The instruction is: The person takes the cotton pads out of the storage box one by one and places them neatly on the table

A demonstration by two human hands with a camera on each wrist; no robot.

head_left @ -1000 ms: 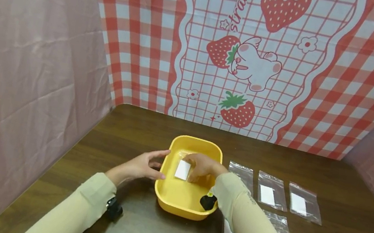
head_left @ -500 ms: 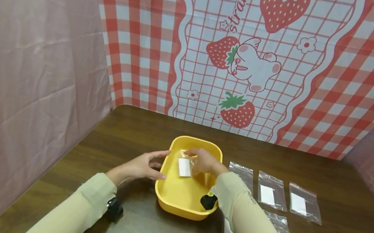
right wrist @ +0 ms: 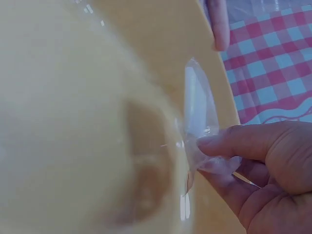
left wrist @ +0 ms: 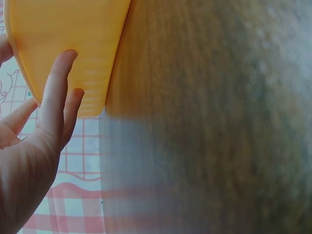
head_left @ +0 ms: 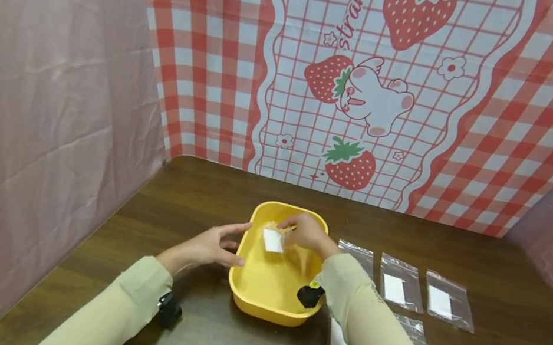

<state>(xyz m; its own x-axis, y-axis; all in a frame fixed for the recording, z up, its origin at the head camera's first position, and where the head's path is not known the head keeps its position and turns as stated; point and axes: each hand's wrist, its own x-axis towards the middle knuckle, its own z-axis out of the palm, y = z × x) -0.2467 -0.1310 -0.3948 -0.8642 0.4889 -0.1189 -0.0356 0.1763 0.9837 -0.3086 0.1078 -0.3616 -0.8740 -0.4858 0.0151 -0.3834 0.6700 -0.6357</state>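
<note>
My right hand (head_left: 304, 231), inside the yellow plastic tub (head_left: 263, 312), pinches a small clear plastic bag with a white card-like piece (head_left: 273, 241) in it. In the right wrist view the thumb presses the crumpled end of the clear bag (right wrist: 202, 109) against the fingers, and the white piece stands edge-on. At the tub's left side, my left hand (head_left: 206, 245) has its fingers spread, with tips at the rim. The left wrist view shows fairly straight fingers (left wrist: 56, 90) lying along the tub's outer wall (left wrist: 87, 34).
Right of the tub lie several clear zip bags with white pieces, among them one bag (head_left: 395, 289) and another at the far right (head_left: 440, 302). My right forearm partly covers the nearer bags. Beyond the brown table (head_left: 199, 185) hangs a checked strawberry cloth (head_left: 227, 70).
My right hand has lifted the bag and drawn it slightly toward the far end of the tub; the white piece has tilted. The left hand has stayed at the rim.
</note>
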